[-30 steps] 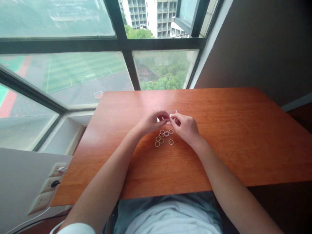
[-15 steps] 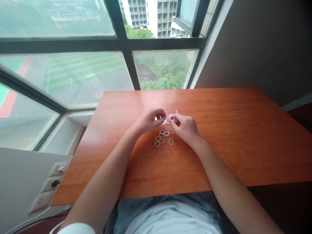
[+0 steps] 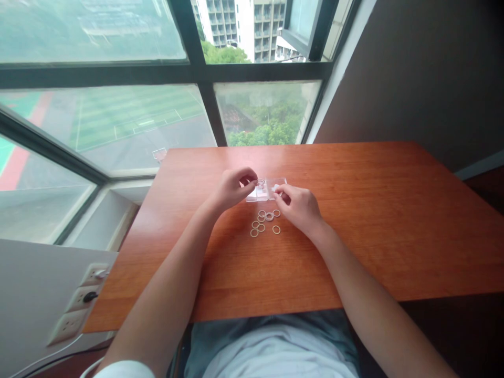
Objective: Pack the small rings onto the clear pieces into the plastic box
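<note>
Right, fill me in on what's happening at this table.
A person sits at a wooden table by a window, working with both bare hands. The left hand pinches something small at the left end of a small clear plastic box, while the right hand steadies the box's right end. A cluster of small rings lies loose on the table just in front of the box. What sits inside the box is too small to tell.

The table [image 3: 354,220] across the middle of the frame is reddish-brown wood with a fine straight grain. Mid-frame, the little box [image 3: 266,189] is clear, the loose rings [image 3: 264,221] pale cream. At lower left, the wall sockets [image 3: 81,304] are white.
</note>
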{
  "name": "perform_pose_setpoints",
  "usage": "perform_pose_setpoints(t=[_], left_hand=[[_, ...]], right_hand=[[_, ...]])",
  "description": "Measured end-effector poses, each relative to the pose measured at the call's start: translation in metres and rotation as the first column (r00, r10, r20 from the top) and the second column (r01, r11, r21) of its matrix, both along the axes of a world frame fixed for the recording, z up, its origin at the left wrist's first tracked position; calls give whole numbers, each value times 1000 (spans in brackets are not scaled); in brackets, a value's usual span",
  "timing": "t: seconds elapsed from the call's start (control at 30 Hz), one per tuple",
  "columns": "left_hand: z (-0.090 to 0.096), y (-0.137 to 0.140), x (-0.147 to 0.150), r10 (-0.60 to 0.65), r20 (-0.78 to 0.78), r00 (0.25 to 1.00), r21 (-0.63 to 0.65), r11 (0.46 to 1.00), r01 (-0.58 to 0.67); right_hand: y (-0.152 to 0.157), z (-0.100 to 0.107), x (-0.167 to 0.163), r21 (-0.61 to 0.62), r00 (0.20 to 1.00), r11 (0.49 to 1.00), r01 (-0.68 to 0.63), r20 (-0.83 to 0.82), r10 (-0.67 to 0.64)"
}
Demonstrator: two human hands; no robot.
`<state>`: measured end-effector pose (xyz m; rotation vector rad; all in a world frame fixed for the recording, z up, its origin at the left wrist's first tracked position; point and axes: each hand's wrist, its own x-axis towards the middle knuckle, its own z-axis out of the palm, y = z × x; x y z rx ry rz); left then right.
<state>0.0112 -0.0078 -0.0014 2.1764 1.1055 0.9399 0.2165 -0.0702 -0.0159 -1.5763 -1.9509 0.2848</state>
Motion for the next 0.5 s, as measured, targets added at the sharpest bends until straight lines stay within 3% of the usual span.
perform_pose_setpoints(t=[0.33,0.5], left_hand=[[0,4,-17,-21,-167,986,2,1000,21],[-1,4,-16,23,-177,984,3,1000,-23]], right_hand=[[0,0,-1,-19,1000,1000,-7,26,8],[-1,0,-1,-48,997,999,-12,73,15]])
